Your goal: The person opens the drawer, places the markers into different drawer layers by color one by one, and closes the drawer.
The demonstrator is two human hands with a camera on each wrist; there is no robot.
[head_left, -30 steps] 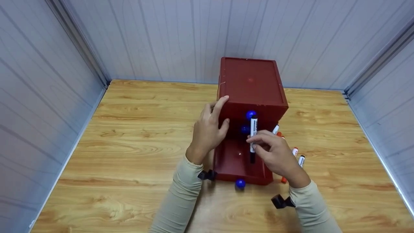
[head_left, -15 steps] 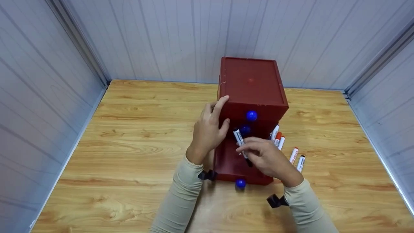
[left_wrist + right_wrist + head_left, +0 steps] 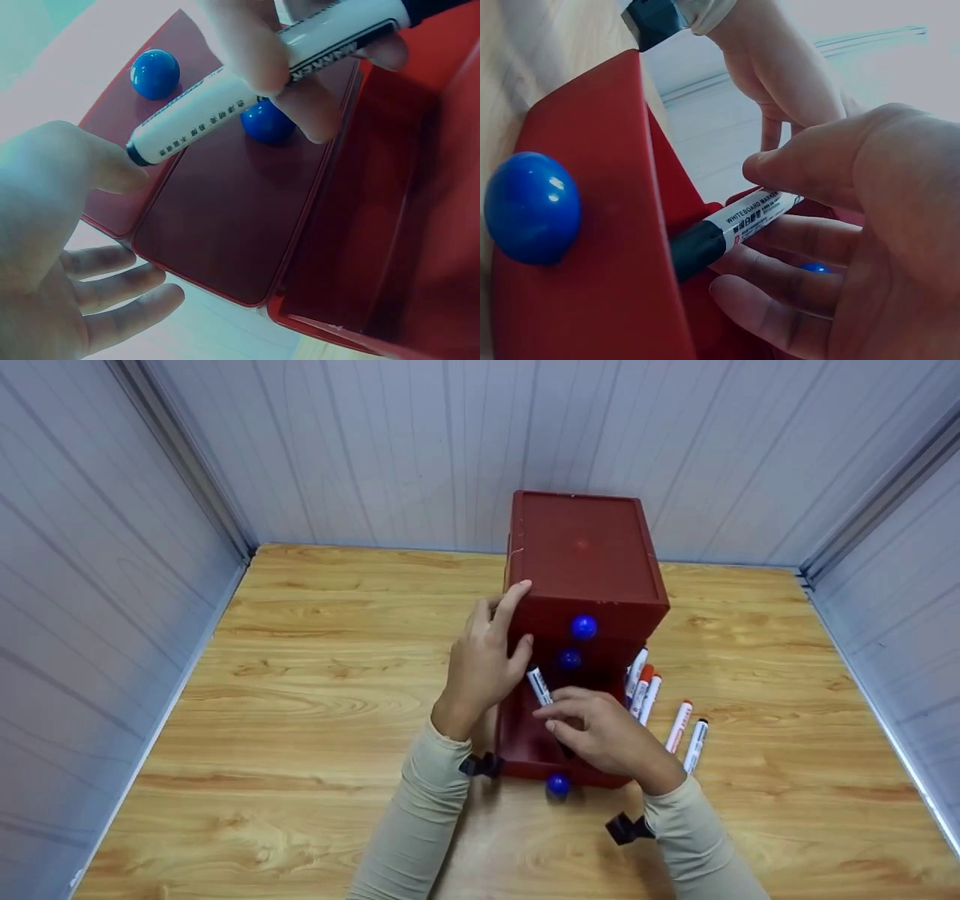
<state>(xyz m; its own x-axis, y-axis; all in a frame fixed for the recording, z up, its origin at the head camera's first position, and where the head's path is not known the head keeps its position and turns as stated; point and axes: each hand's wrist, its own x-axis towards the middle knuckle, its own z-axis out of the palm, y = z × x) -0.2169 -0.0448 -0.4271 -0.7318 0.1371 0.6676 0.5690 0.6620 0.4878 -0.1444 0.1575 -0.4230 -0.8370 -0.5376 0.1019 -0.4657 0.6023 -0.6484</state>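
Now right hand (image 3: pixel 600 733) pinches white plastic marker (image 3: pixel 538 685) with black ends, tilted, low end inside pulled-out red plastic drawer (image 3: pixel 525 771). Left hand (image 3: pixel 480 667), fingers loose, touches red plastic cabinet's (image 3: pixel 585 566) left edge. Leaning marker could bump drawer's near side, slip.

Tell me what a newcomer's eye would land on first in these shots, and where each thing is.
Probably the dark red drawer unit at the back of the wooden table, its bottom drawer pulled out toward the person. Glossy blue ball knobs stand out on its three drawer fronts. Then the black-capped whiteboard marker, pinched in the right hand over the open drawer.
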